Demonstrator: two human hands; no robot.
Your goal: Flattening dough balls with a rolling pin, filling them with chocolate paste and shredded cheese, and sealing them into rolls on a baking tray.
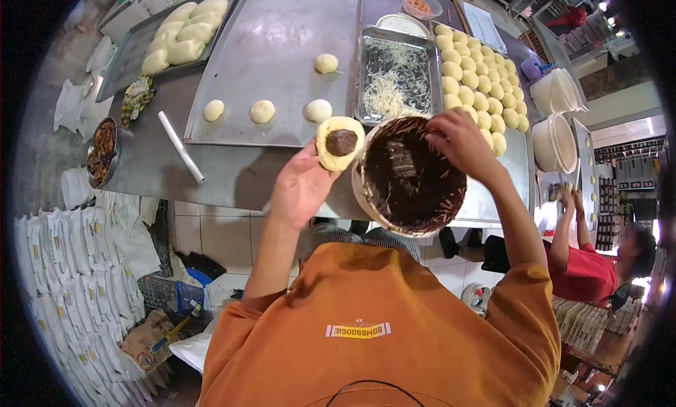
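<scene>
Two hands: both over the near edge of the counter, working side by side.
Left hand: palm up, fingers cupped under a flattened dough round; the grip cradles it from below, not pinching, so the disc keeps a shallow bowl shape.
Dough round: at 12 o'clock of the left palm, touching the tub's rim on its 9 o'clock side; a dark lump of filling sits in its centre.
Right hand: fingers bunched and dipped down at the 1 o'clock rim of the chocolate tub; whether they pinch anything, I cannot tell.
Tub: tilted toward the person, likely so its dark smeared inside is reachable.
Baking sheet: at 11 o'clock of the hands; four small closed balls spaced apart, presumably to stay unstuck.
Cheese tray: at 12 o'clock of the tub, shredded strands inside.
Raw dough balls: packed rows at 1 o'clock, close to the right hand.
</scene>
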